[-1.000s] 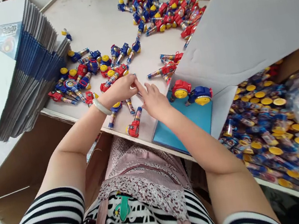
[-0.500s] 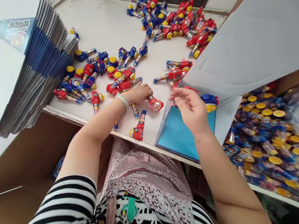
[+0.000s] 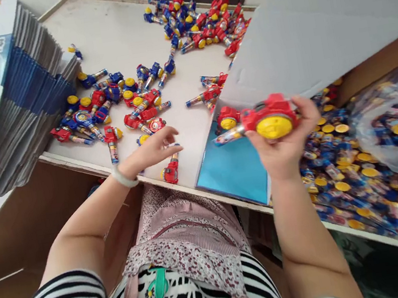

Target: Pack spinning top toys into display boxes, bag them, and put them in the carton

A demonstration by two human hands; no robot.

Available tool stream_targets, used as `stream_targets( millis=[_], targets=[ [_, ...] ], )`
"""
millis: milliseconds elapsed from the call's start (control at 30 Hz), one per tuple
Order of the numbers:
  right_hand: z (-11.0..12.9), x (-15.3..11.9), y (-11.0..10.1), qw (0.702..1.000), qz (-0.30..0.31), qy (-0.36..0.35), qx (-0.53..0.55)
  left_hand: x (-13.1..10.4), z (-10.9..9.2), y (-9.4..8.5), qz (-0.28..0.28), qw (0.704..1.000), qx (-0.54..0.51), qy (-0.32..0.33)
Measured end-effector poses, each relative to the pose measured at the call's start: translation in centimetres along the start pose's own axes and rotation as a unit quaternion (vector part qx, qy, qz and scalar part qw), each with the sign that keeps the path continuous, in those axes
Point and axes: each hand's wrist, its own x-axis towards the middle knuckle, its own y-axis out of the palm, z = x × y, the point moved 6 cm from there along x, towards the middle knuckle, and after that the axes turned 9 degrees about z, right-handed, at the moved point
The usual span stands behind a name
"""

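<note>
My right hand (image 3: 286,147) grips a red toy with a yellow disc (image 3: 274,126) and a clear tube end, raised over an open box with a blue inside (image 3: 231,171). Another red toy (image 3: 228,117) lies at the far end of that box. My left hand (image 3: 157,149) is over the table with its fingers apart and nothing in them. Just below its fingertips a red toy (image 3: 171,172) lies near the table's front edge. Several red and blue toys (image 3: 145,102) lie beyond the left hand.
Stacked flat printed boxes (image 3: 27,91) stand at the left. A heap of toys (image 3: 201,24) lies at the back of the table. On the right is a large carton of blue and yellow pieces (image 3: 357,183), with a plastic bag (image 3: 380,139).
My right hand now holds a red toy over the blue-lined box. My left hand has let go of a red toy and drawn back left. The view has shifted to the right.
</note>
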Motion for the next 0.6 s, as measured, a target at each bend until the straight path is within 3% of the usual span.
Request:
stream_targets(
  millis=[33, 100, 200, 333, 467, 600],
  targets=[
    [-0.6, -0.9, -1.4, 1.0, -0.022, -0.005, -0.013, -1.4, 0.6, 0.2, -0.024, 0.999, 0.04, -0.003],
    [-1.9, -2.9, -2.5, 1.0, -0.025, 0.001, -0.003, -3.8, 1.8, 1.6, -0.017, 0.995, 0.094, 0.007],
    [-3.9, -5.5, -0.2, 0.999, 0.003, 0.047, 0.01, -5.9, 3.3, 5.0, 0.016, 0.99, 0.141, -0.009],
    [-5.3, -6.3, 3.8, 0.998, 0.017, 0.064, -0.014, -6.1, 4.3, 8.1, 0.01, 0.988, 0.147, -0.055],
    [-6.5, -5.5, 5.5, 0.995, 0.063, 0.081, -0.005, -5.6, 3.8, 8.3, 0.011, 0.991, 0.13, -0.016],
    [-7.1, -5.5, 5.3, 0.994, 0.071, 0.078, -0.02, -5.7, 3.1, 6.4, -0.035, 0.998, 0.057, 0.018]
  ],
)
